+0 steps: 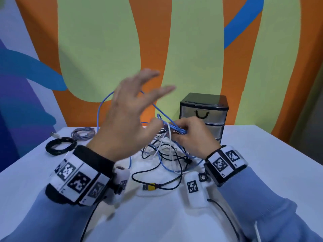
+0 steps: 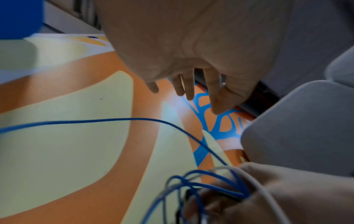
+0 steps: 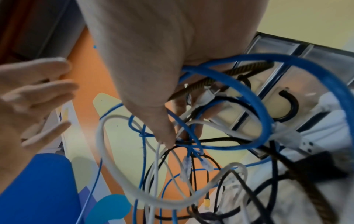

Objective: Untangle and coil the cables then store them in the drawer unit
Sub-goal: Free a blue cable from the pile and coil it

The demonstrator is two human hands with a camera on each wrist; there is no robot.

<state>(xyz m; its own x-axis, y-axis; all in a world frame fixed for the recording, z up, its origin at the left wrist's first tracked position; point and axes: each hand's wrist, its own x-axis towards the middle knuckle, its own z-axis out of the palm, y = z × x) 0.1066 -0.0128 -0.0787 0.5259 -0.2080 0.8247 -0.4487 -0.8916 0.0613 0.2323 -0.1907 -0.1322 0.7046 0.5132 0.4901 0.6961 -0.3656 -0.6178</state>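
Mid-untangling: right hand (image 1: 189, 135) pinching the blue cable (image 1: 172, 127) above the tangle (image 1: 167, 154), just in front of the drawer unit (image 1: 204, 114). Left hand (image 1: 129, 112) raised, fingers spread, holding nothing. Next, probably: drawing the blue loop free of the tangle, then coiling.

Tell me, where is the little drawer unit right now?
In the head view the drawer unit stands at the back of the table, against the painted wall, right of centre, just behind the right hand holding the blue cable.
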